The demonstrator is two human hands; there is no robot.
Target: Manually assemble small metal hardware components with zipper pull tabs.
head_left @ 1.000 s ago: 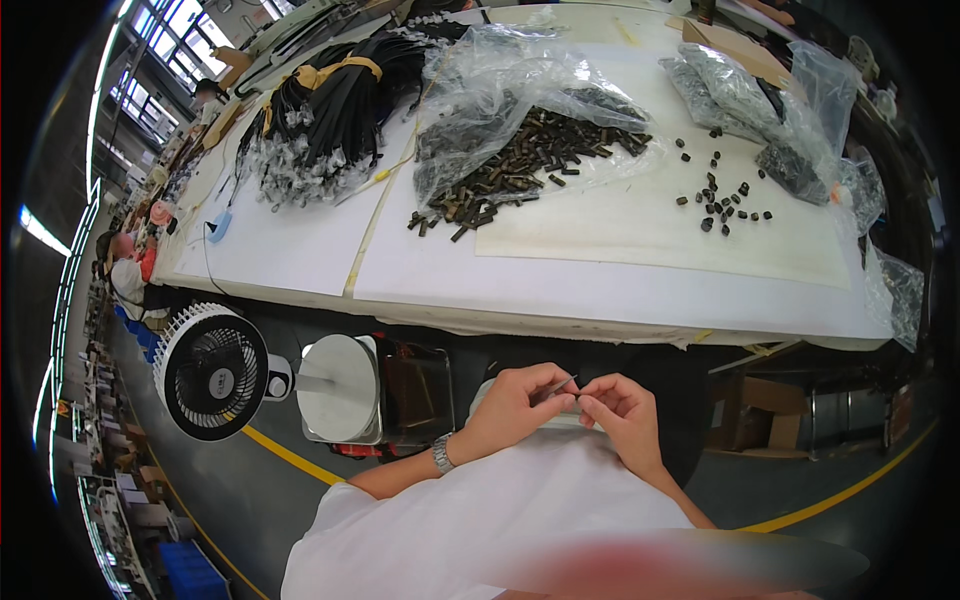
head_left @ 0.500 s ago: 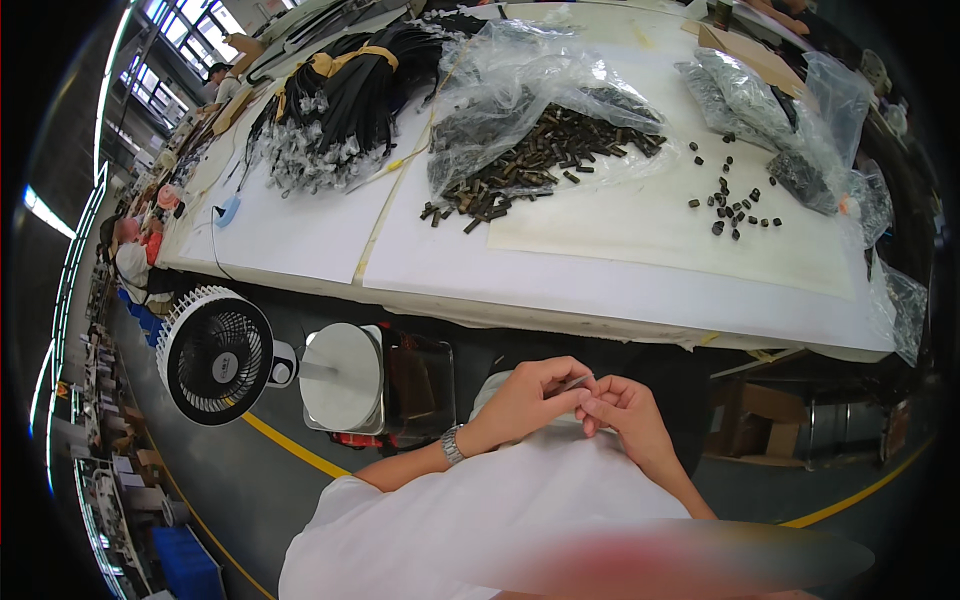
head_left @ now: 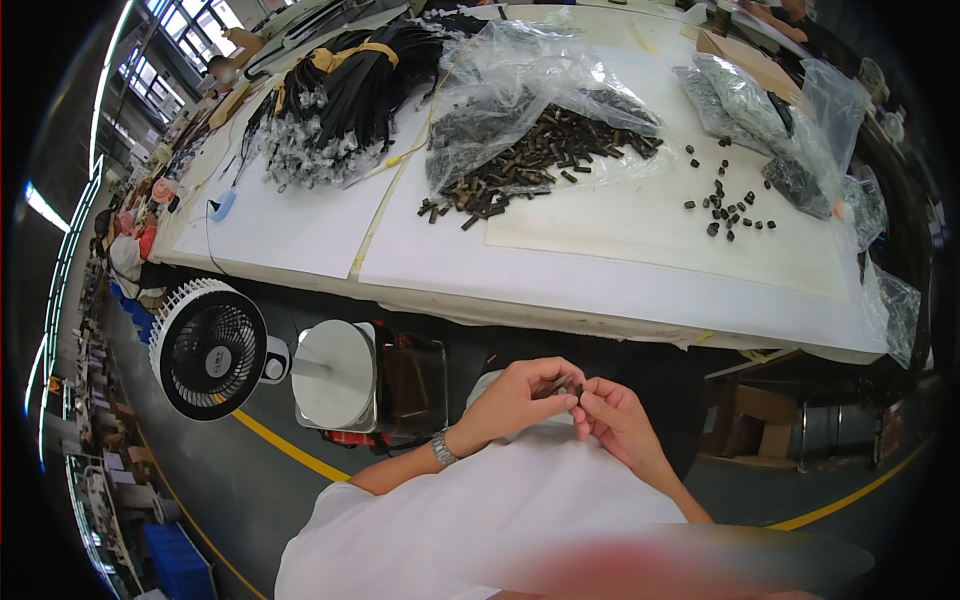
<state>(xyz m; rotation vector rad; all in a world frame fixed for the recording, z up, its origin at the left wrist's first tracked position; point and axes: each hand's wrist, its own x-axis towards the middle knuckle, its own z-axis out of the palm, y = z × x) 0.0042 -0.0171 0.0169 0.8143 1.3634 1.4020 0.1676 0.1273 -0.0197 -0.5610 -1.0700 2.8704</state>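
My left hand [head_left: 525, 402], with a metal watch on its wrist, is closed in a pinch in front of my white shirt. Thumb and fingers grip something thin and greyish, mostly hidden. Touching it fingertip to fingertip, my right hand [head_left: 618, 418] is closed too. A small dark piece [head_left: 578, 392] shows between the fingertips; its exact kind is too small to tell. On the table beyond lie a heap of short dark tubes [head_left: 540, 160], partly under a clear plastic bag [head_left: 500, 75], and a scatter of small black pieces [head_left: 735, 210].
Bundled black straps [head_left: 350, 90] with clear plastic-wrapped ends lie on the white table [head_left: 620, 285]. Filled plastic bags [head_left: 740, 105] stand at its right. A fan [head_left: 212, 350] and a round white-topped stool [head_left: 335, 375] are at left; a cardboard box [head_left: 755, 425] is below the table.
My hands stay together at nearly the same spot, fingers shifted slightly. The small dark piece now shows between the fingertips. The whole view has moved a little.
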